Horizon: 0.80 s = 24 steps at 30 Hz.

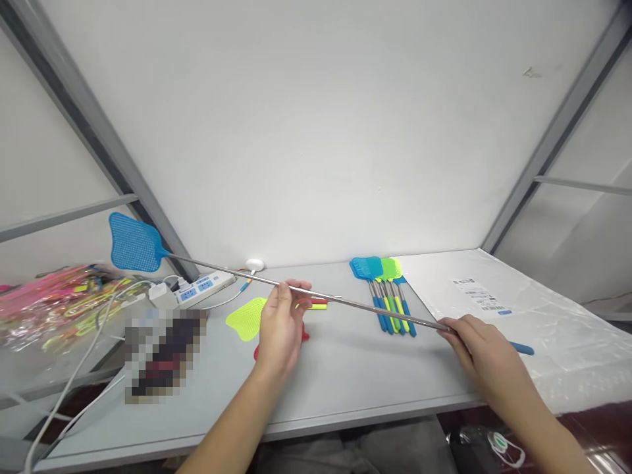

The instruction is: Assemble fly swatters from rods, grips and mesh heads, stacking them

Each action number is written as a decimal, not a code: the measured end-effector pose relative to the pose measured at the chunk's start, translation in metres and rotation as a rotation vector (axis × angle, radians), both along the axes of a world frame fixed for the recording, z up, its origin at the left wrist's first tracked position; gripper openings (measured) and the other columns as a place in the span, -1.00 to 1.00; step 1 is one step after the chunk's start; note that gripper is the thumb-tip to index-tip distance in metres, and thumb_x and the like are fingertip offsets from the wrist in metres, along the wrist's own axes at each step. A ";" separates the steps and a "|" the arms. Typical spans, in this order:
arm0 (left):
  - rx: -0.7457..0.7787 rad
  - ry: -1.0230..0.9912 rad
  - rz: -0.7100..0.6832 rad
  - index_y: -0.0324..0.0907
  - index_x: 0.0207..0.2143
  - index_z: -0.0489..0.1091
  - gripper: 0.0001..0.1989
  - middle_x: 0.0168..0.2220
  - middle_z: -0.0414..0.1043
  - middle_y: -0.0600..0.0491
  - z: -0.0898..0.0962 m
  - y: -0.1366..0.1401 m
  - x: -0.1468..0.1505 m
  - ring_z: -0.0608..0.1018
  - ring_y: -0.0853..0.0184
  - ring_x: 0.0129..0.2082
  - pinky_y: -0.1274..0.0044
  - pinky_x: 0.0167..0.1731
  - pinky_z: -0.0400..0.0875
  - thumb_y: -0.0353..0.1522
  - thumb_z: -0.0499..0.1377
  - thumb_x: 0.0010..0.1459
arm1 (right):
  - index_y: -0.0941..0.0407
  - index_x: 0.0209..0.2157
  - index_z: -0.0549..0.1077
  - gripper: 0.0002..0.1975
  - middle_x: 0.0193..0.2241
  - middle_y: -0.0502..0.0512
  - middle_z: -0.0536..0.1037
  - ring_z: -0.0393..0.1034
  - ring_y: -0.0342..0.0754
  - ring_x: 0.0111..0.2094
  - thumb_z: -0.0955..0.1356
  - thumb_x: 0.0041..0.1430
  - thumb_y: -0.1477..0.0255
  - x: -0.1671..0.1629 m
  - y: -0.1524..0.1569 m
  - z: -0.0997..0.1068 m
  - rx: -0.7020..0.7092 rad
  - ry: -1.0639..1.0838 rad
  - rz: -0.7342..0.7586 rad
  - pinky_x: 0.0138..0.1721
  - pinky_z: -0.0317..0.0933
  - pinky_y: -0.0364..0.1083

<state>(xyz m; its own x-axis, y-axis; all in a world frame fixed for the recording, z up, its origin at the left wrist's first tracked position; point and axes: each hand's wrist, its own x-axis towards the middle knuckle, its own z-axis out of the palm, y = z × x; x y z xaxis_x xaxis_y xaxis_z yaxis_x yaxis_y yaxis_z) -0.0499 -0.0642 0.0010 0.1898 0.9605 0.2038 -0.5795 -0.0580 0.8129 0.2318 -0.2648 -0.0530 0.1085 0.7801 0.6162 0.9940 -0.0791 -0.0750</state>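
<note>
A blue fly swatter [135, 242] with a long metal rod stretches across the view, its head up at the left and the end of its blue handle showing at the right. My left hand [281, 326] pinches the rod near the middle. Around the rod close to the handle, my right hand [476, 339] is closed. Behind my left hand, a yellow-green fly swatter [248, 318] and a red one [305, 333] lie on the table, partly hidden. Several short swatters [390, 296] in blue, green and yellow lie in a row behind the rod.
A grey table [345, 385] stands against a white wall. On the left are a power strip [205, 288] with cables and a clear bag [59, 303] of colourful items. A blurred-out patch [165, 355] covers something beside them. White plastic packaging [518, 296] with a label spreads over the right side.
</note>
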 end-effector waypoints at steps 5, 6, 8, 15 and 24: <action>0.029 -0.079 0.148 -0.17 -0.37 0.42 -0.74 -0.36 0.45 0.09 -0.007 0.001 0.000 0.49 0.43 -0.32 0.57 -0.28 0.40 -0.15 0.28 0.10 | 0.12 -0.20 0.45 -0.79 -0.36 0.13 0.52 0.39 -0.02 -0.32 0.23 0.34 0.34 -0.005 -0.001 -0.009 0.026 0.040 0.080 -0.25 0.15 -0.04; 0.039 -0.081 0.176 -0.18 -0.38 0.43 -0.74 -0.37 0.44 0.09 -0.008 0.002 -0.001 0.49 0.43 -0.32 0.57 -0.27 0.40 -0.16 0.28 0.10 | 0.13 -0.20 0.46 -0.79 -0.37 0.13 0.51 0.38 -0.02 -0.33 0.23 0.35 0.35 -0.006 -0.001 -0.011 0.025 0.047 0.080 -0.25 0.14 -0.04; 0.054 -0.074 0.223 -0.19 -0.38 0.45 -0.76 -0.36 0.45 0.08 -0.009 0.004 -0.005 0.49 0.43 -0.30 0.57 -0.26 0.40 -0.19 0.28 0.12 | 0.13 -0.20 0.46 -0.80 -0.38 0.13 0.51 0.37 -0.03 -0.34 0.24 0.34 0.37 -0.009 -0.002 -0.015 0.023 0.056 0.067 -0.25 0.13 -0.04; 0.033 -0.087 0.326 -0.20 -0.38 0.48 -0.78 -0.38 0.45 0.09 -0.027 0.004 -0.020 0.52 0.40 -0.29 0.57 -0.26 0.42 -0.22 0.32 0.07 | 0.09 -0.23 0.47 -0.83 -0.39 0.07 0.53 0.41 -0.04 -0.32 0.26 0.33 0.35 -0.011 -0.002 -0.021 0.067 0.006 0.053 -0.15 0.09 0.00; -0.186 -0.095 0.246 -0.15 -0.32 0.49 -0.82 -0.28 0.44 0.09 -0.035 0.003 -0.023 0.48 0.42 -0.27 0.60 -0.30 0.46 -0.24 0.32 0.08 | 0.05 -0.21 0.45 -0.73 -0.32 0.09 0.54 0.40 0.04 -0.28 0.28 0.27 0.16 0.023 -0.007 -0.046 0.039 0.063 -0.007 -0.20 0.18 -0.01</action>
